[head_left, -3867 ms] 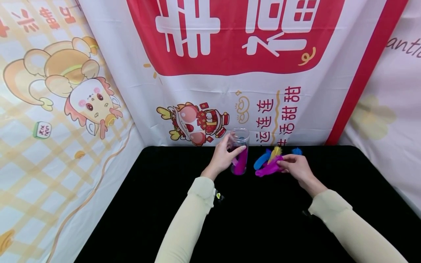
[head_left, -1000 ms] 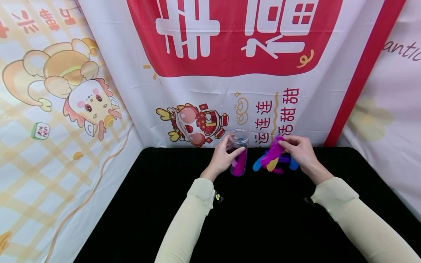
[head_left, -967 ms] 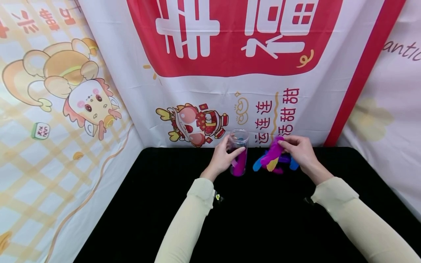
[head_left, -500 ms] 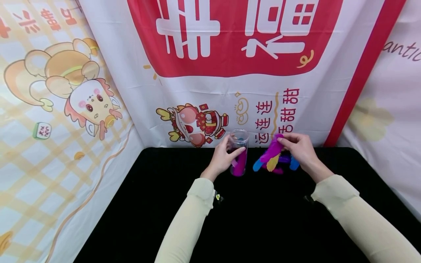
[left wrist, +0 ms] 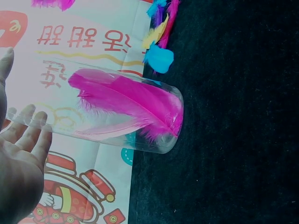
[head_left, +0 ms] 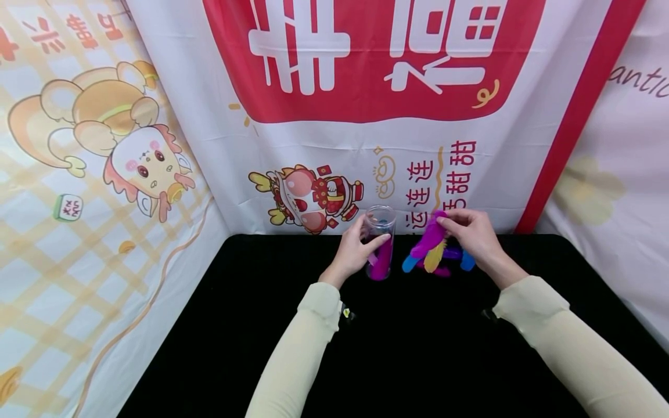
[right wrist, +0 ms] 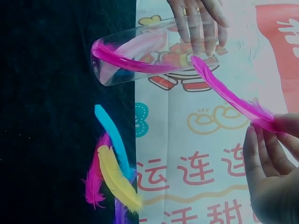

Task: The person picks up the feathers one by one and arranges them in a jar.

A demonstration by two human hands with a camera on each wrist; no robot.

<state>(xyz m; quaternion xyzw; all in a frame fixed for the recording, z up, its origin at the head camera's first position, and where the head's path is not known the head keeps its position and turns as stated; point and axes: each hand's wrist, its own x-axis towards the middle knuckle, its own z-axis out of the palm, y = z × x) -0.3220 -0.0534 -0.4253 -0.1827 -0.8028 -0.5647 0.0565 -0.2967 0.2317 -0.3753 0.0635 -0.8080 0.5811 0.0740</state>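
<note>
My left hand (head_left: 351, 251) grips a clear plastic cylinder (head_left: 380, 217), open at the top and upright on the table. A magenta feather (left wrist: 126, 95) and a pale pink feather (left wrist: 110, 132) stand inside it. To the right, my right hand (head_left: 477, 237) pinches another magenta feather (right wrist: 229, 95) by one end between thumb and fingers. This feather is raised, with its free tip pointing toward the cylinder in the right wrist view. Below it lie a yellow feather (right wrist: 117, 179), a blue feather (right wrist: 114, 137), a dark pink feather (right wrist: 95, 182) and a purple feather (right wrist: 120, 212).
Another blue feather (head_left: 467, 261) lies at the right of the pile, below my right hand. The black tabletop (head_left: 397, 348) ends at a printed white and red cloth (head_left: 366, 133) hanging behind it. A patterned cloth (head_left: 104, 249) hangs on the left.
My right hand has lifted the magenta feather off the pile, then tilted it and shifted it slightly left. My left hand and the cylinder have stayed in place.
</note>
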